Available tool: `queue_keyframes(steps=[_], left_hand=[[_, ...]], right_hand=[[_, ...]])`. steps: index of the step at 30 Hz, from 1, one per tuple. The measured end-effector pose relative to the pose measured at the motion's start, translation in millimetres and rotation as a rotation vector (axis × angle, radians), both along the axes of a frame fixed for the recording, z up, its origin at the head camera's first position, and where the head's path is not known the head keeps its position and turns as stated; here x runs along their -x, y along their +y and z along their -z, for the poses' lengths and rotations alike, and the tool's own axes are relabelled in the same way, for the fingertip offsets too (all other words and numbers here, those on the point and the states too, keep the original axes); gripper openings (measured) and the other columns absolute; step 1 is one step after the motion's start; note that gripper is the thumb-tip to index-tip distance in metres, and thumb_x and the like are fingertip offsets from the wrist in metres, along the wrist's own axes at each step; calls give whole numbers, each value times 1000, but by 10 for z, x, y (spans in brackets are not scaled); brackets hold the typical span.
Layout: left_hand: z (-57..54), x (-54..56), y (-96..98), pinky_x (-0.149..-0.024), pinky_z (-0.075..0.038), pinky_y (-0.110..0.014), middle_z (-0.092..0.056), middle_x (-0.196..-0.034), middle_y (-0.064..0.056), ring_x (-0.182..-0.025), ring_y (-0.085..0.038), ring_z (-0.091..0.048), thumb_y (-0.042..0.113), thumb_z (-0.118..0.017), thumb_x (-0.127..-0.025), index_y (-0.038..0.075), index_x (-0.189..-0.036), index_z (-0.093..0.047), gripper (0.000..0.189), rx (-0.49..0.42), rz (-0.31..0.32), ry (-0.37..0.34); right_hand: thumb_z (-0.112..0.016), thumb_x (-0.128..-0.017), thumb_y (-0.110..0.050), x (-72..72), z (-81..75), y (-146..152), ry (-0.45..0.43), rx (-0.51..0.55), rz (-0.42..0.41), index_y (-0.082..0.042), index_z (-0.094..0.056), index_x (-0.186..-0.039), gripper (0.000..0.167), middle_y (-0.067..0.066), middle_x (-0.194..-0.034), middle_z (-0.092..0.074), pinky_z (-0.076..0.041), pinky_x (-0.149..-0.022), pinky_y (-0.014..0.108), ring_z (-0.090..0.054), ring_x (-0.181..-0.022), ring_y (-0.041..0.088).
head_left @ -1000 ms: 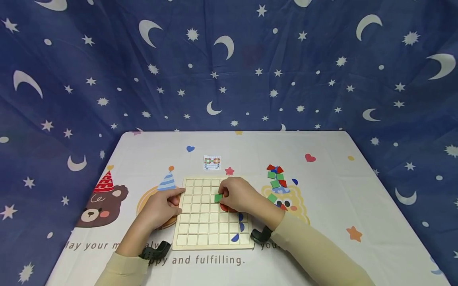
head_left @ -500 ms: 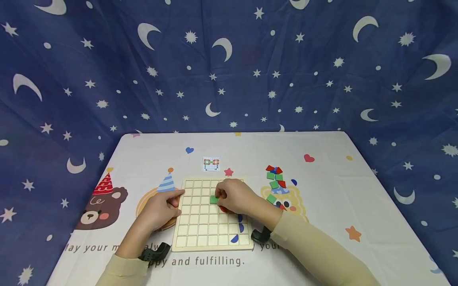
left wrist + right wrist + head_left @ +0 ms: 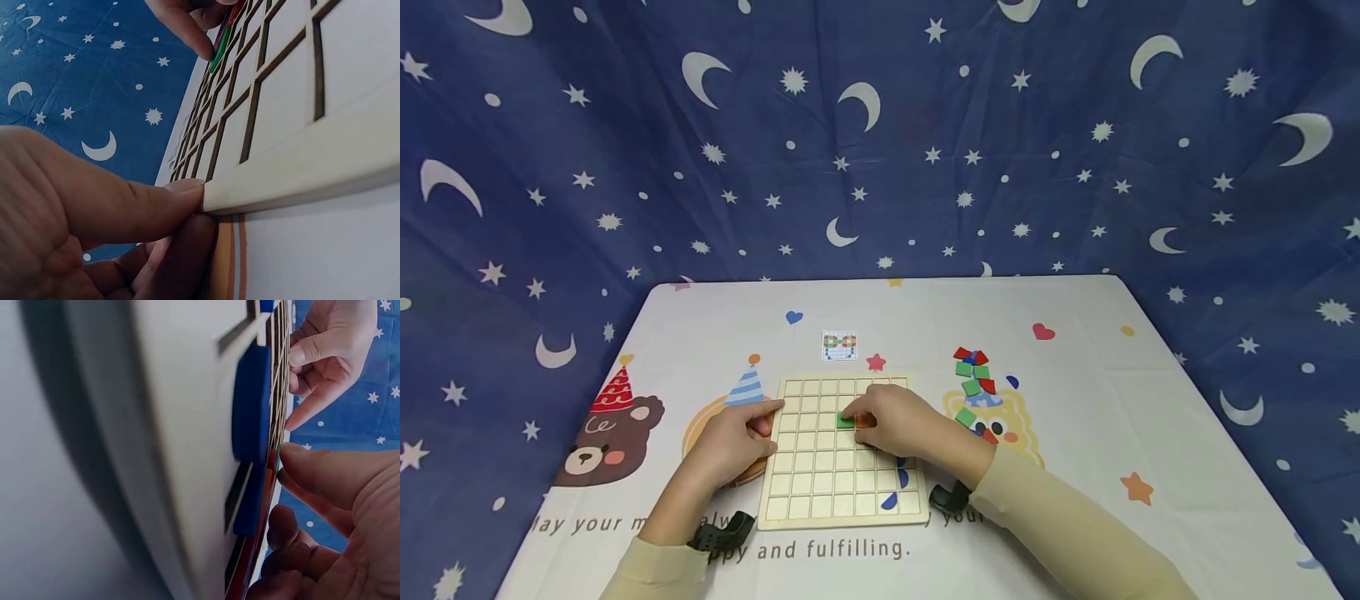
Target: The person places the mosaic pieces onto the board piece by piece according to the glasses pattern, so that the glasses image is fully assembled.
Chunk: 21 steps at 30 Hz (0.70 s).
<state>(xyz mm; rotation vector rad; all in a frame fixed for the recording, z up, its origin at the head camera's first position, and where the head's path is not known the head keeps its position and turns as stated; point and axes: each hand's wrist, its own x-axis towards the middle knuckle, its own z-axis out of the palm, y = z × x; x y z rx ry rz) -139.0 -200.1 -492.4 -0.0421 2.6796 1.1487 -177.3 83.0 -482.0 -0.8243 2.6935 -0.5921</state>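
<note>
A pale wooden grid board [image 3: 801, 483] lies on the table. My left hand [image 3: 730, 442] touches its left edge, index finger and thumb spread apart; in the left wrist view the thumb [image 3: 156, 209] presses at the rim. On the board a green square tile [image 3: 846, 420] sits in a cell. My right hand [image 3: 898, 421] touches it with the index fingertip, the thumb held apart nearer me. A reddish piece [image 3: 862, 422] beside it is mostly hidden under that hand. Blue rounded pieces [image 3: 890, 501] lie along the board's lower right.
A small printed card [image 3: 839, 344] with a coloured pattern lies behind the board. To the right are loose red pieces [image 3: 981, 357], green squares [image 3: 972, 387] and a blue half-round piece [image 3: 1012, 382]. A starry blue cloth [image 3: 880, 150] hangs behind the white printed tablecloth [image 3: 1060, 400].
My right hand has moved the green tile slightly left into its cell. Its thumb and index finger have spread from their pinch. My left hand stays at the board's edge.
</note>
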Motion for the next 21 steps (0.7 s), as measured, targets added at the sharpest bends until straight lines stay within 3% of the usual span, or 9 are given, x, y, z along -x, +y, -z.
queue_keyframes(steps=[8, 14, 21], left_hand=[[-2, -23, 10, -68, -44, -27, -64, -97, -5, -78, -17, -56, 3, -82, -84, 13, -146, -68, 65, 0, -12, 3], [11, -23, 11, -67, -43, -27, -64, -96, -5, -77, -17, -55, 3, -81, -83, 12, -146, -69, 65, 2, -8, 7], [-3, -19, 5, -67, -44, -27, -63, -97, -5, -78, -18, -56, 3, -82, -84, 12, -146, -68, 65, 2, -9, 8]], right_hand=[[-77, -98, -27, -1, -7, 26, -2, 17, 14, -29, -82, -125, 28, -9, -97, -67, -45, -76, 28, -55, -83, 12], [-79, -96, -27, -45, -23, 130, -19, 67, 83, -28, -84, -119, 23, -9, -104, -73, -49, -81, 29, -57, -88, 10], [-81, -95, -24, -119, -80, 369, -22, 73, 205, -24, -82, -122, 28, -9, -90, -63, -47, -73, 29, -56, -83, 13]])
